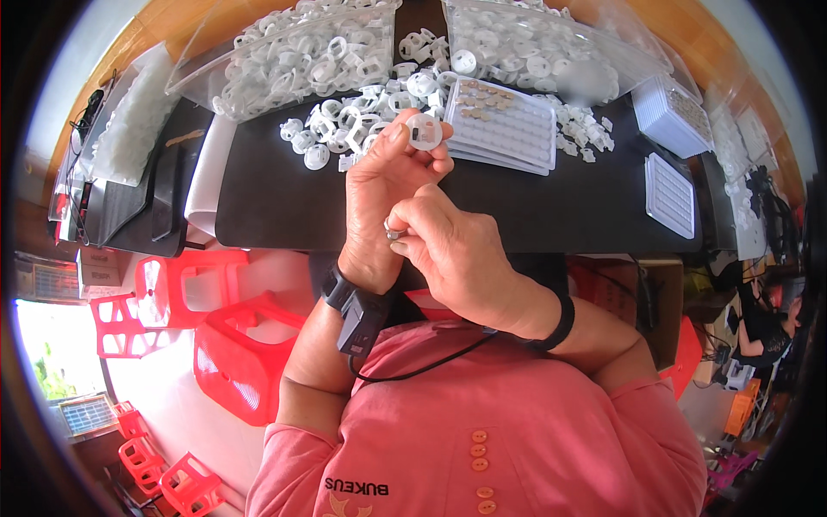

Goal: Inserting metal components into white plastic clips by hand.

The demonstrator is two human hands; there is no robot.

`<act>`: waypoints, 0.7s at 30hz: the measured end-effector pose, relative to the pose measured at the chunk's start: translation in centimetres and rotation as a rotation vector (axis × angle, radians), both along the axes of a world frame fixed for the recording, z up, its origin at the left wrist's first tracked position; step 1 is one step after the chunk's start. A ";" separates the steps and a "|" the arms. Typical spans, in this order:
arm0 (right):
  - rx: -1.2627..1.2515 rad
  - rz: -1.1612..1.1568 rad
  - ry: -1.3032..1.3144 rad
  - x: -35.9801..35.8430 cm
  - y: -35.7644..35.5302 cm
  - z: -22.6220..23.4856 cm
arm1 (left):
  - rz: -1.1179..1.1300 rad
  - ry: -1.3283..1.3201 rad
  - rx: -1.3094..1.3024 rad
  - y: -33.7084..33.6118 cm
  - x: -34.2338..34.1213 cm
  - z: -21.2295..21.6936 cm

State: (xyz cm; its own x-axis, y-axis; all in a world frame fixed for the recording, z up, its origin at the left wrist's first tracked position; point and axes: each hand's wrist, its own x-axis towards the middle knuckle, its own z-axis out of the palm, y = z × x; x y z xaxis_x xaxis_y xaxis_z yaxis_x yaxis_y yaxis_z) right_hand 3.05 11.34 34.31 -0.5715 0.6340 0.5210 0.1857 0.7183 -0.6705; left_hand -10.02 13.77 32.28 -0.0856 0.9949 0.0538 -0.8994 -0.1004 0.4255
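Note:
My left hand (pixel 383 194) is raised over the black mat (pixel 284 202) and pinches a small round white plastic piece (pixel 424 132) between thumb and fingertips. My right hand (pixel 457 250) sits just below and in front of it, fingers closed on a tiny silver coin-shaped part (pixel 393 233) held against the left palm. Behind the hands lies a loose heap of white plastic rings and discs (pixel 366 112). A white slotted tray (pixel 504 125) with several small round metal parts in its upper rows rests to the right of the heap.
Two clear bags of white plastic pieces (pixel 293 52) (pixel 534 47) lie at the table's far side. More white trays (pixel 669 198) (pixel 672 116) stand at the right. Red plastic stools (pixel 241 353) crowd the floor at the left. Another person (pixel 767 319) sits at far right.

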 end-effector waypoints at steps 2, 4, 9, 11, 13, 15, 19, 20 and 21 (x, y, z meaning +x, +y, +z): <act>-0.014 0.007 -0.026 0.1 0.1 0.1 | -0.023 0.017 0.023 0.0 0.1 0.0; -0.029 0.017 -0.030 0.2 0.3 0.0 | 0.011 0.031 -0.021 -0.2 0.5 0.3; -0.088 -0.009 -0.024 0.4 0.3 0.1 | 0.019 0.086 -0.013 -0.3 0.6 0.3; -0.105 -0.023 -0.017 0.5 0.4 0.2 | 0.009 0.099 0.006 -0.3 0.3 0.2; -0.147 -0.059 0.016 0.7 1.0 0.4 | -0.038 0.061 -0.048 -0.4 0.1 0.0; -0.139 -0.095 0.039 1.2 1.8 0.8 | -0.005 0.071 -0.048 -0.2 0.3 -0.3; -0.113 -0.175 0.092 1.9 3.9 1.6 | -0.006 0.063 -0.006 -0.2 0.1 -0.9; -0.071 -0.188 0.099 1.9 4.5 1.5 | -0.038 0.071 0.012 -0.2 0.1 -0.9; -0.070 -0.191 0.098 1.9 5.2 1.1 | -0.024 0.096 0.012 -0.4 0.4 -0.4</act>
State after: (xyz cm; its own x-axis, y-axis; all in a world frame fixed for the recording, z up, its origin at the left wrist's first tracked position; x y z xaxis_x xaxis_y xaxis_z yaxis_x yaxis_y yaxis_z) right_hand 4.97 16.50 35.45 -0.3867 0.7621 0.5192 0.2456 0.6278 -0.7386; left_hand -9.66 13.37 31.87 -0.0560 0.9958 0.0730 -0.8566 -0.0855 0.5089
